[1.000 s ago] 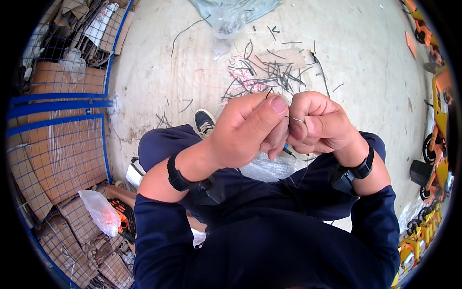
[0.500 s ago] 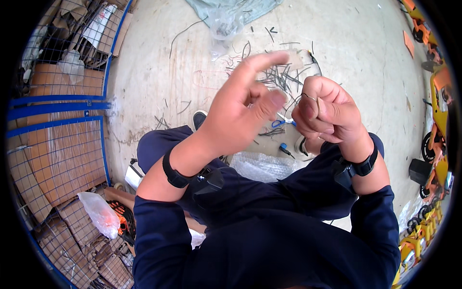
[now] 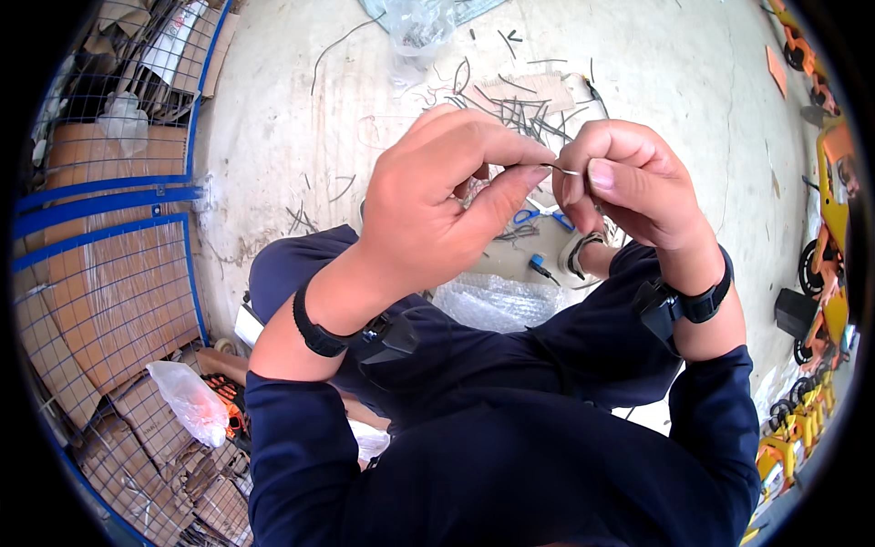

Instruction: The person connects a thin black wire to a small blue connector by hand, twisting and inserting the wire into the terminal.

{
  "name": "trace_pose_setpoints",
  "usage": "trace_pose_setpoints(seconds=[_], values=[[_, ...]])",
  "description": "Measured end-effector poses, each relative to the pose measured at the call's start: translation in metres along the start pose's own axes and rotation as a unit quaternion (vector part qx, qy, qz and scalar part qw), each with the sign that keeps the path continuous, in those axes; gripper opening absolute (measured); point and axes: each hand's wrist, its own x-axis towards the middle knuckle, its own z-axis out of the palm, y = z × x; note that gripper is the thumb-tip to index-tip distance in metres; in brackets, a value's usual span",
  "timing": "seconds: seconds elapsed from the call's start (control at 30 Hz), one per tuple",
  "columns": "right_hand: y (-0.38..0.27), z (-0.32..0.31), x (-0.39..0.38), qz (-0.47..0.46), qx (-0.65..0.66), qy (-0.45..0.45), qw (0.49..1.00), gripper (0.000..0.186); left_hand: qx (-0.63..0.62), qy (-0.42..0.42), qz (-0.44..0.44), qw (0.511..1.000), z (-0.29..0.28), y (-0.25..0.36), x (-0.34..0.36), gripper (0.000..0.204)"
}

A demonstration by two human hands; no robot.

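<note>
My left hand [image 3: 428, 205] pinches a thin dark wire [image 3: 558, 167] between thumb and index finger. My right hand [image 3: 638, 187], just to the right, is closed, thumb and curled index finger gripping the wire's pale end. Below the hands on the floor lie blue-handled scissors [image 3: 526, 216], a blue-and-black connector [image 3: 540, 266] and bubble wrap [image 3: 492, 301]. Beyond the hands, scattered black cut pieces [image 3: 533, 117] surround a flat cardboard piece [image 3: 547, 89]. My crossed or bent legs are beneath my arms.
A blue mesh cage [image 3: 190, 273] with cardboard [image 3: 109, 310] stands left, near a pale plastic bag [image 3: 187, 401] holding something orange. Yellow and orange wheeled items [image 3: 829, 210] line the right edge. A light blue sheet [image 3: 469, 9] and clear plastic [image 3: 419, 36] lie at the top.
My left hand let go with spread fingers half a second ago; it now pinches the wire again. My right hand has moved slightly up and right, still gripping it.
</note>
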Motion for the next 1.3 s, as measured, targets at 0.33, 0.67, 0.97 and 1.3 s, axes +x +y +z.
trace_pose_setpoints(seconds=[0.33, 0.67, 0.97, 1.3], values=[[-0.006, 0.002, 0.004, 0.140, -0.042, 0.033, 0.989, 0.017, 0.190, 0.044, 0.158, 0.968, -0.010, -0.007, 0.005, 0.028], [0.002, 0.004, 0.001, -0.050, -0.256, 0.112, 0.959, 0.010, -0.020, -0.018, -0.067, 0.997, -0.003, -0.008, 0.005, 0.018], [-0.011, -0.008, 0.010, 0.210, 0.136, 0.038, 0.967, 0.013, 0.099, -0.028, 0.090, 0.991, -0.005, -0.024, 0.019, 0.025], [-0.007, 0.002, 0.010, 0.060, -0.136, 0.080, 0.986, 0.010, 0.123, -0.031, 0.101, 0.987, -0.010, -0.028, 0.024, 0.026]])
